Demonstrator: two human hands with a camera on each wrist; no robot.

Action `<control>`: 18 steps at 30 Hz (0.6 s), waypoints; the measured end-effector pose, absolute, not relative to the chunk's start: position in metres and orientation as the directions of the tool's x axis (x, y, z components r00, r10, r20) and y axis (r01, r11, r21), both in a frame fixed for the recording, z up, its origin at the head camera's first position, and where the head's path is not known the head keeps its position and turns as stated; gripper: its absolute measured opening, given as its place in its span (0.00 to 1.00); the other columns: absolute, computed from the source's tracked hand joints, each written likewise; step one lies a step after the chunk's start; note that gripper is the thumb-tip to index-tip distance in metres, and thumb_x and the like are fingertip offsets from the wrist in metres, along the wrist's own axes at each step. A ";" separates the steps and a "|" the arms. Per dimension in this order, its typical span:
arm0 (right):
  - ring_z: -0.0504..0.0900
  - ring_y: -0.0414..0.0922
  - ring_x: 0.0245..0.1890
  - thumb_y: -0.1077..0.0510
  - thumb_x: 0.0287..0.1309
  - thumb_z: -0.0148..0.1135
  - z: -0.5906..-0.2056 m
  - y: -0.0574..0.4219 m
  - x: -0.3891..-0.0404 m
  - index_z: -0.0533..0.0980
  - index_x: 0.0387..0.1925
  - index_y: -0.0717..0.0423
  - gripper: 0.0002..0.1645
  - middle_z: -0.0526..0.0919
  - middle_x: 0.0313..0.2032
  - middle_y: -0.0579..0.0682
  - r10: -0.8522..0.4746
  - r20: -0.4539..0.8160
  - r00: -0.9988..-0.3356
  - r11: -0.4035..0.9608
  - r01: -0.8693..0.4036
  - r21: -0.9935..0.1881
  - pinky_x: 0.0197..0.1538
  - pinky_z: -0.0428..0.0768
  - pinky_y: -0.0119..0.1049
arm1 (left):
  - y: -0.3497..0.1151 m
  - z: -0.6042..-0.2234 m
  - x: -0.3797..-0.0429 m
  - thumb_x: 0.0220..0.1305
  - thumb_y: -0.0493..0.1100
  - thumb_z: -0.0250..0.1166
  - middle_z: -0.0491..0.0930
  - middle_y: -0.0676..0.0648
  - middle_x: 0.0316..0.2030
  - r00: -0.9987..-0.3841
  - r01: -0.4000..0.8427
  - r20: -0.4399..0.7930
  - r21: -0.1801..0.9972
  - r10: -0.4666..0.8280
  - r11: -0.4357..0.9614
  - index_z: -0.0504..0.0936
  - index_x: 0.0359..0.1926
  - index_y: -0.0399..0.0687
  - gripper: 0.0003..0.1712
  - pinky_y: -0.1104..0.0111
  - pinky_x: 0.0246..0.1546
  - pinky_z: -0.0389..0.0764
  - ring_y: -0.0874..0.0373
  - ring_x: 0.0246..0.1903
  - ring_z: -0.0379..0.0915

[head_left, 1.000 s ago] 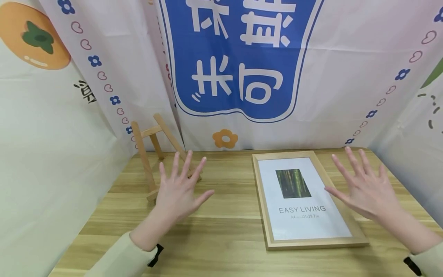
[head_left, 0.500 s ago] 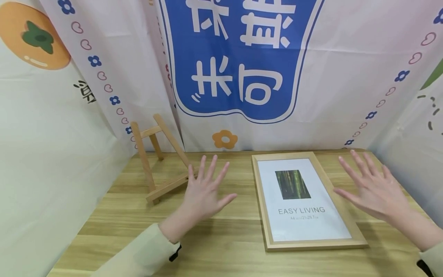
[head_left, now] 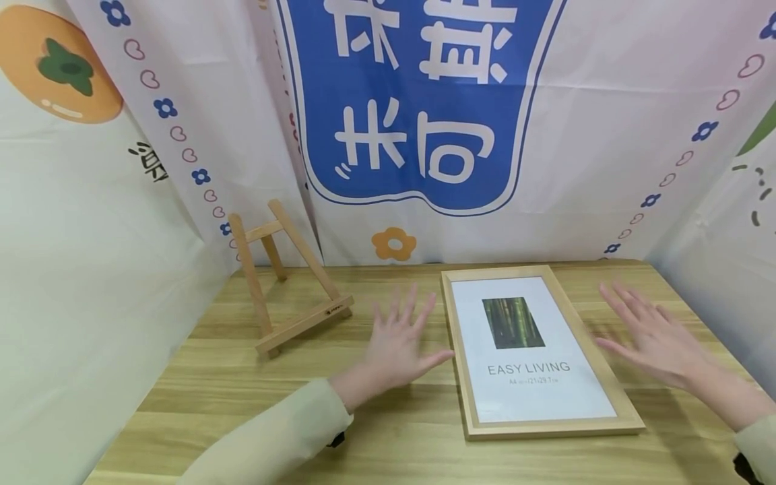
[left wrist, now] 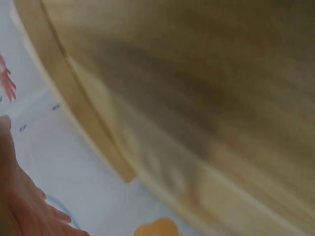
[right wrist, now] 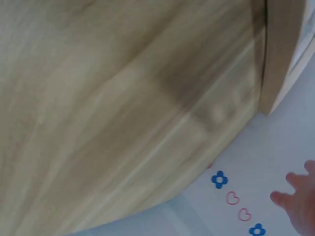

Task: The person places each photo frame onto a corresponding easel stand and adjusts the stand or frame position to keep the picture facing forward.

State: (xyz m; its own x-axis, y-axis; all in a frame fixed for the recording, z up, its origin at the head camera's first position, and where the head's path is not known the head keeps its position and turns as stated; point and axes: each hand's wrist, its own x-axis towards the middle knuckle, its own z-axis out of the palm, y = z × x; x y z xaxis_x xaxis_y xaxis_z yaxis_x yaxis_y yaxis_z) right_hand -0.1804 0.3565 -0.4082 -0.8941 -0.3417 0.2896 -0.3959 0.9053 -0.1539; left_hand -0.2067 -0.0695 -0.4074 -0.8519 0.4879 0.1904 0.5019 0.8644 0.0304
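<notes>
A light wood picture frame lies face up on the table, its white sheet printed "EASY LIVING" below a small forest picture. Just left of it hovers my left hand, fingers spread, thumb tip right by the frame's left edge. On the other side my right hand has its fingers extended, thumb pointing at the right edge. Neither hand holds anything. In the left wrist view the frame's wooden side runs past my hand; the right wrist view shows the opposite side and some fingertips.
A small wooden tabletop easel stands at the back left of the wood-grain table. White printed cloth hangs behind the table and along both sides.
My left hand has moved right, from in front of the easel to beside the picture frame. My right hand has shifted slightly right and flattened. Frame and easel stay put.
</notes>
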 end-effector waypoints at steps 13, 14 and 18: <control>0.52 0.76 0.64 0.45 0.65 0.59 -0.430 0.367 -0.185 0.36 0.77 0.48 0.54 0.45 0.72 0.70 -0.307 0.158 -0.939 0.824 -0.345 -0.449 0.56 0.51 0.77 | -0.043 -0.434 -0.212 0.56 0.82 0.44 0.45 0.41 0.75 -0.878 0.475 0.069 0.264 0.475 0.840 0.37 0.78 0.55 0.60 0.35 0.64 0.52 0.40 0.71 0.46; 0.52 0.77 0.64 0.46 0.65 0.59 -0.432 0.367 -0.185 0.36 0.77 0.51 0.54 0.46 0.71 0.71 -0.307 0.155 -0.939 0.813 -0.343 -0.470 0.56 0.51 0.78 | -0.042 -0.436 -0.213 0.56 0.82 0.46 0.46 0.40 0.75 -0.880 0.467 0.066 0.294 0.470 0.834 0.38 0.78 0.54 0.61 0.35 0.64 0.52 0.40 0.70 0.47; 0.52 0.77 0.63 0.48 0.63 0.63 -0.441 0.367 -0.185 0.40 0.76 0.61 0.55 0.48 0.69 0.74 -0.313 0.144 -0.939 0.777 -0.340 -0.529 0.57 0.51 0.77 | -0.039 -0.444 -0.215 0.54 0.80 0.54 0.49 0.41 0.74 -0.887 0.440 0.057 0.404 0.458 0.802 0.40 0.77 0.50 0.63 0.36 0.64 0.54 0.40 0.69 0.50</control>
State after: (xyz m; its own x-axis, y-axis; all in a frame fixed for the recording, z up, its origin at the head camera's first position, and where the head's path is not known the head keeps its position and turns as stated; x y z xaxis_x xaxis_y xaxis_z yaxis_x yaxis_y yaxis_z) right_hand -0.1847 0.3666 -0.4409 -0.9388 -0.3130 0.1436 -0.3402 0.7773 -0.5293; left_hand -0.2148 -0.0387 -0.4438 -0.8872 0.4578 0.0574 0.4399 0.8020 0.4040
